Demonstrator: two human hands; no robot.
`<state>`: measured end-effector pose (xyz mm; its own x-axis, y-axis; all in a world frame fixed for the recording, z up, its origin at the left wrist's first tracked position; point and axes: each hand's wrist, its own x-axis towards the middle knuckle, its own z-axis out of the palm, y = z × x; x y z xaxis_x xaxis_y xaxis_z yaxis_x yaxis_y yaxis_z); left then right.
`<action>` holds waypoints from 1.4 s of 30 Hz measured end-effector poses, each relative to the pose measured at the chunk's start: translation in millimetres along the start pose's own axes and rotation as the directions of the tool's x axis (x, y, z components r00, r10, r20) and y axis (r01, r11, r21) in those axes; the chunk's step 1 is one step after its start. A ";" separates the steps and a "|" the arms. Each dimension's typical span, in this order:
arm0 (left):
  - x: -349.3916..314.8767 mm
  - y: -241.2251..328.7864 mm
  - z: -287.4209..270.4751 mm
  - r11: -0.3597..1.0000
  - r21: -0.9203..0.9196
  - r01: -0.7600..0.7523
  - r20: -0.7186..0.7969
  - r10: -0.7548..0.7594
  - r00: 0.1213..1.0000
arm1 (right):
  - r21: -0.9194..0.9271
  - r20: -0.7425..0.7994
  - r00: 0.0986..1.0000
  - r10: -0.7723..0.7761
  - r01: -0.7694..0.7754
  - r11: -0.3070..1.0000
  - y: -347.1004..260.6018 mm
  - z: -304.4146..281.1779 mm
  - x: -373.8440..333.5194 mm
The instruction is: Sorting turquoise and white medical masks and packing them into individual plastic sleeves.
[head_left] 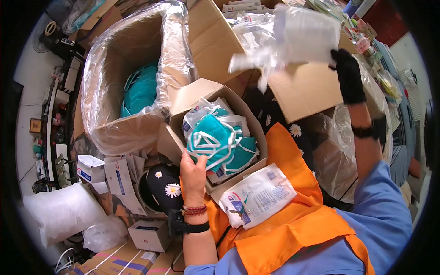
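My bare left hand (193,176) is closed on the lower edge of a teal face mask (211,140) with white elastic straps. The mask is above a small open cardboard box (254,117), where another teal mask (243,153) and white printed packets lie. At the upper right my right hand (348,75), in a black glove, pinches the corner of a white, see-through plastic bag (307,34) blurred by motion. Whether that bag holds anything I cannot make out. A white printed packet (259,195) lies on the orange apron (288,158) over my lap.
A large plastic-lined carton (107,82) with teal masks (140,91) inside stands at the far left. Another open carton (307,89) holds white packets at the far right. Small white boxes (149,234), flattened cartons (121,181) and a stuffed white bag (62,213) are at the left.
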<state>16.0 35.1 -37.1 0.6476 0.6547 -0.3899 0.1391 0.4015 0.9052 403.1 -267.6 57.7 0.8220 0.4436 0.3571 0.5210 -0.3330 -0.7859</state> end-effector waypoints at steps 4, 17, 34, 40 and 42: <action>-4.8 1.5 1.2 0.618 0.740 -0.264 0.155 0.225 0.962 | -0.464 -0.043 0.996 0.080 -0.091 0.881 14.6 -9.0 53.2; -104.2 34.7 -42.8 0.508 0.764 -0.397 0.486 -0.049 0.873 | 0.164 0.922 0.156 -0.355 0.671 0.723 -96.7 85.2 -188.6; -101.4 -9.2 -16.7 0.356 0.642 -0.679 0.558 0.391 0.732 | 0.319 0.819 0.527 -0.229 -0.085 0.944 -111.5 107.1 -179.0; -100.5 -7.1 -18.5 0.962 0.241 -0.132 0.137 0.100 0.985 | -0.157 0.359 0.907 -0.221 0.292 0.943 -54.2 71.3 -109.1; -99.0 -7.1 -34.7 0.981 0.155 -0.115 0.085 0.103 0.991 | -0.339 0.226 0.870 -0.438 0.492 0.802 -42.6 22.5 -57.5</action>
<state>-75.1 -10.3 -10.8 0.7195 0.6361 -0.2789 0.1781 0.2192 0.9593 328.4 -260.2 59.3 0.4351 0.7199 0.5408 0.9001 -0.3313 -0.2831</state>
